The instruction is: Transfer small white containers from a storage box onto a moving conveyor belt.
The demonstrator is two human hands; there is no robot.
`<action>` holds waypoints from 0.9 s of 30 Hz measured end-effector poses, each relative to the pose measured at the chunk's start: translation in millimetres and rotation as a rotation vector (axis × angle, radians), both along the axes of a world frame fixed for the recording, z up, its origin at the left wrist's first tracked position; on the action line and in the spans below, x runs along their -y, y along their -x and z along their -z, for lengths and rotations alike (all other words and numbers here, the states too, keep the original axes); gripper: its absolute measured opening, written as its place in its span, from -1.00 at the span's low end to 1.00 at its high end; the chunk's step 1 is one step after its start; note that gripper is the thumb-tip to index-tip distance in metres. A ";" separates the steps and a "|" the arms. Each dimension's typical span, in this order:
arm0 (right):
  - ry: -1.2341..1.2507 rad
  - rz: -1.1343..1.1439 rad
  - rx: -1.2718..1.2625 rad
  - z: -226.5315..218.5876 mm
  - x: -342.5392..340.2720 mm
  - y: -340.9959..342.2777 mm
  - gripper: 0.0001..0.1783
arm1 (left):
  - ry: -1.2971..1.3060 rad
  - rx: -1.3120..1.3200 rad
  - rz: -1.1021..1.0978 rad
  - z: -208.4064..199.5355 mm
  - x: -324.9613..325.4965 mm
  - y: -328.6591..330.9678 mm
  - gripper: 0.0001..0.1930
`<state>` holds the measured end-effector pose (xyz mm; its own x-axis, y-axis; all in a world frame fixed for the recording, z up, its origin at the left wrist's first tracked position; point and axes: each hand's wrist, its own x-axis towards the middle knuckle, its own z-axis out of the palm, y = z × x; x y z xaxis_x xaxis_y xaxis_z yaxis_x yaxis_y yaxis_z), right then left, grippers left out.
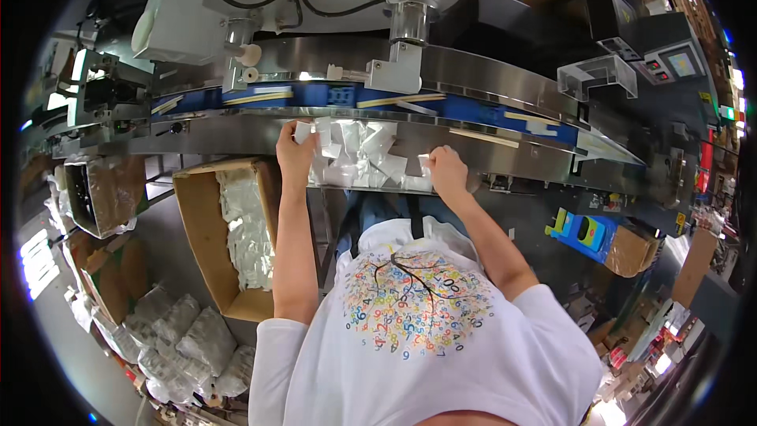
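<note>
An open cardboard box (194, 229) stands left of my left hand (296, 150), whose fingers pinch a small white packet (302, 133). Just right, white packets (359, 154) cover the metal tabletop (512, 161). My right hand (447, 171) curls narrowly beyond them; I cannot tell whether it grips anything.

Right of the right hand (449, 171), the near part of the steel ledge (532, 166) lay open. Far off, a white bracket (397, 71) stood in the way beyond the blue belt (469, 113)
</note>
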<state>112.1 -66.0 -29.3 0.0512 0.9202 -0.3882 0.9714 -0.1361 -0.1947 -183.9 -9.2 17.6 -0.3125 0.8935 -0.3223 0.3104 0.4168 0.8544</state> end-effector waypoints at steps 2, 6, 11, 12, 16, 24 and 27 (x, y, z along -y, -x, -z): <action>-0.402 -0.089 -0.239 -4.8 -17.6 -9.1 -0.87 | -0.044 0.069 -0.116 -4.6 1.7 -7.7 -0.71; -0.687 -0.316 -0.031 -58.6 -92.0 -51.0 -0.95 | 0.027 0.333 -0.128 -20.8 5.8 -41.0 -0.66; -0.312 -0.008 -0.477 -54.5 -89.6 -23.9 -0.68 | -0.075 0.494 -0.022 -13.8 13.5 -72.4 -0.64; -0.039 0.158 -0.727 -61.1 -77.2 3.3 -0.62 | -0.056 0.512 -0.017 -16.0 15.8 -78.1 -0.65; 0.318 0.384 -1.098 -52.1 -59.0 50.7 -0.68 | -0.094 0.559 0.002 -3.2 22.3 -93.6 -0.68; -0.345 -0.275 0.105 -42.0 -111.6 -55.1 -0.58 | 0.015 0.562 -0.063 -6.8 24.5 -105.1 -0.61; -0.313 -0.169 -0.590 -59.5 -86.7 -9.0 -0.52 | -0.038 0.525 -0.107 -9.2 22.9 -112.6 -0.64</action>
<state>121.1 20.7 30.1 -0.2409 0.9703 -0.0215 0.6940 0.1567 -0.7027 -71.4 -32.1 26.8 -0.2079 0.8794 -0.4283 -0.2057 0.3887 0.8981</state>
